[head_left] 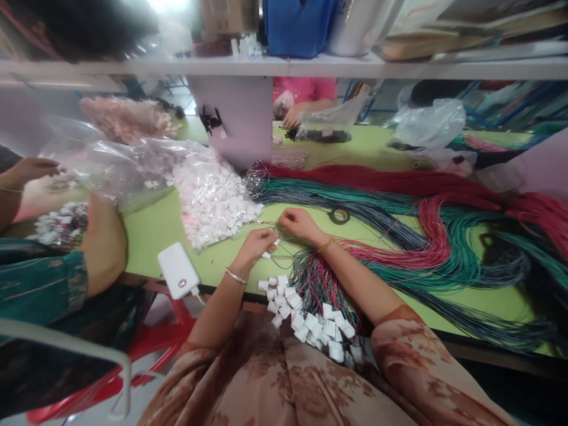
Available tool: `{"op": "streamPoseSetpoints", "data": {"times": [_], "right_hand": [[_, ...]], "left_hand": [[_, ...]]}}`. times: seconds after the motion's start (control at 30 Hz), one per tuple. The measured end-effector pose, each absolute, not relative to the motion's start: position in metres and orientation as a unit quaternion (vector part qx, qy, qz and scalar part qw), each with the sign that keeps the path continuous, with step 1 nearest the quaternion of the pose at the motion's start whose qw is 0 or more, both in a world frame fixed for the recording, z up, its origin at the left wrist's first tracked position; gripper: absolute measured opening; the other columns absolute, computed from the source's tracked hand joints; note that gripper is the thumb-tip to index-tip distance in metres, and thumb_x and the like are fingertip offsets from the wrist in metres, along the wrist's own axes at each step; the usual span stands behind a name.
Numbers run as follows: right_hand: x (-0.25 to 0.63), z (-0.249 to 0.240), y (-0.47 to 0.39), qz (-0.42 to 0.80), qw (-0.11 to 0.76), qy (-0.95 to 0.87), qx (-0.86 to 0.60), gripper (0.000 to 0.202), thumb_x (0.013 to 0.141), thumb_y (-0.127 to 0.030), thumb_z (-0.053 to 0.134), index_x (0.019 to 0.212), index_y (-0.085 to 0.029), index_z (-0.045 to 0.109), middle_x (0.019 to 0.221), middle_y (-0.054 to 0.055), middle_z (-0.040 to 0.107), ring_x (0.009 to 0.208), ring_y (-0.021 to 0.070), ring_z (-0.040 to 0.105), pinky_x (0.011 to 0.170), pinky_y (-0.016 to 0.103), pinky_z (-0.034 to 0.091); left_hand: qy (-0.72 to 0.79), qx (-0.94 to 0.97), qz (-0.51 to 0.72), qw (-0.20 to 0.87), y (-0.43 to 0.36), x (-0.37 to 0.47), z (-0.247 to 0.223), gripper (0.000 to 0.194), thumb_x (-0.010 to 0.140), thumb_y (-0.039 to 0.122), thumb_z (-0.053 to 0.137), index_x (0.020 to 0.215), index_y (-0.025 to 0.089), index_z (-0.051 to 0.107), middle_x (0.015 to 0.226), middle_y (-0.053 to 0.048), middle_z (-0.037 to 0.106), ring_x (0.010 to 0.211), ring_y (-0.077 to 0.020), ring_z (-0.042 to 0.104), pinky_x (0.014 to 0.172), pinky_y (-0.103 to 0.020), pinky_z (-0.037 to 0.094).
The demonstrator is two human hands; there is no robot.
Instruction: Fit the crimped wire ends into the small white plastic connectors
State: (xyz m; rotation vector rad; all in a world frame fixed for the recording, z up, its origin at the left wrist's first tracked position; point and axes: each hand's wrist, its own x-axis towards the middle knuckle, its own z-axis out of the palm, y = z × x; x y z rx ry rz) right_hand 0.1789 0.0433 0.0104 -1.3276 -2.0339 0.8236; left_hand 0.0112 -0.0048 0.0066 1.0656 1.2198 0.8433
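Observation:
My left hand is closed in a pinch on a small white connector with thin wires running from it. Just to its right, my right hand pinches a thin wire, whose tip points left. The two hands are close together but apart, above the green table. Below them hangs a bunch of red, green and dark wires, ending in many white connectors at the table's front edge. A clear plastic bag of loose white connectors lies to the left of my hands.
Long bundles of red wires, green wires and dark wires stretch across the right side. A tape roll lies behind my right hand. A white power bank sits left. Co-workers' arms show at left and across the table.

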Motion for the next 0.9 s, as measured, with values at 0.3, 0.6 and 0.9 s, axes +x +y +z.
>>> {"op": "streamPoseSetpoints", "data": {"times": [0.3,0.6,0.9], "right_hand": [[0.159,0.012,0.057,0.169,0.095,-0.793,-0.577,0.022,0.087,-0.024,0.045,0.094,-0.015,0.064,0.098,0.012,0.068,0.080,0.0193,0.057,0.068,0.027,0.036],[0.144,0.012,0.067,0.188,0.119,-0.820,-0.527,0.018,0.082,-0.024,0.051,0.089,-0.016,0.065,0.092,0.008,0.068,0.078,0.0179,0.056,0.066,0.025,0.034],[0.163,0.013,0.069,0.276,0.317,-0.749,-0.512,0.017,0.082,-0.026,0.044,0.079,-0.015,0.056,0.075,0.003,0.060,0.067,0.0136,0.047,0.064,0.024,0.036]], "left_hand": [[0.500,0.488,0.318,0.640,-0.007,0.011,0.006,0.024,0.065,0.034,0.074,0.065,0.014,0.062,0.052,0.000,0.058,0.046,-0.0081,0.048,0.044,-0.019,0.034],[0.499,0.489,0.339,0.630,-0.005,0.012,0.002,0.024,0.064,0.035,0.074,0.068,0.013,0.064,0.057,-0.001,0.060,0.050,-0.0090,0.050,0.049,-0.022,0.038],[0.490,0.418,0.429,0.633,0.000,0.011,-0.001,0.025,0.066,0.033,0.076,0.077,0.012,0.065,0.065,-0.002,0.061,0.054,-0.0070,0.051,0.054,-0.020,0.039]]}}
